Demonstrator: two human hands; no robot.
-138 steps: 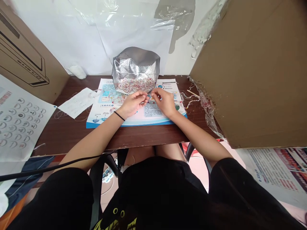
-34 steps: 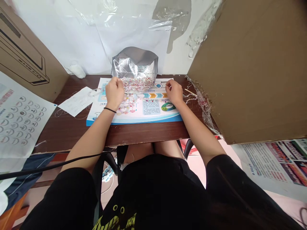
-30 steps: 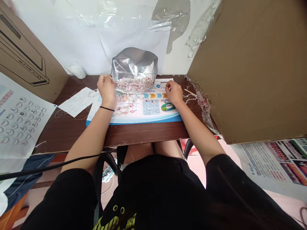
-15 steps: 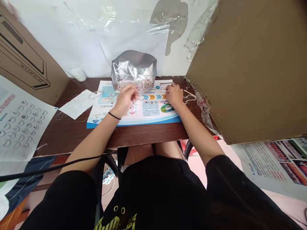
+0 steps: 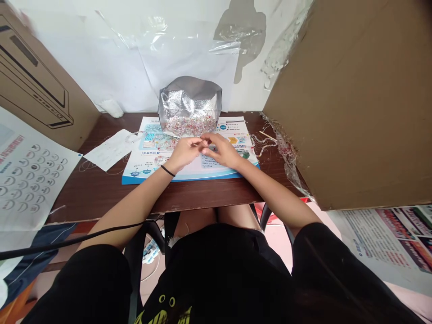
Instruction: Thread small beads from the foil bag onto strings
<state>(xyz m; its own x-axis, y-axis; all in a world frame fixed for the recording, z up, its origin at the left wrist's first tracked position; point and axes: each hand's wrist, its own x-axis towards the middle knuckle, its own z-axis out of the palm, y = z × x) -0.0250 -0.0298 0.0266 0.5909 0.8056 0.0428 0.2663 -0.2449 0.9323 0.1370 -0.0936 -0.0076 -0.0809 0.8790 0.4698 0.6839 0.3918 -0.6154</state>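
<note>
My left hand [image 5: 186, 152], with a black band at its wrist, meets my right hand [image 5: 222, 151] fingertip to fingertip over the printed sheet [image 5: 189, 172]. The fingers of both hands are bent and pinched together; what lies between them is too small to make out. Just behind the hands stands a silver-lined bag [image 5: 190, 101], its lower front filled with tiny pink, red and clear beads [image 5: 191, 125]. Thin beaded strands [image 5: 164, 143] lie on the sheet to the left of the bag.
Left of the sheet, a white paper [image 5: 110, 150] rests on the brown table [image 5: 199, 198] among loose threads. More beaded strands [image 5: 265, 146] and a thin stick [image 5: 267, 136] lie at the right. Cardboard walls [image 5: 351, 99] flank the table; a black cable [image 5: 77, 236] crosses at lower left.
My right hand has moved left from the sheet's right side to meet my left hand. My left hand has lowered and shifted slightly right, away from the bag's front.
</note>
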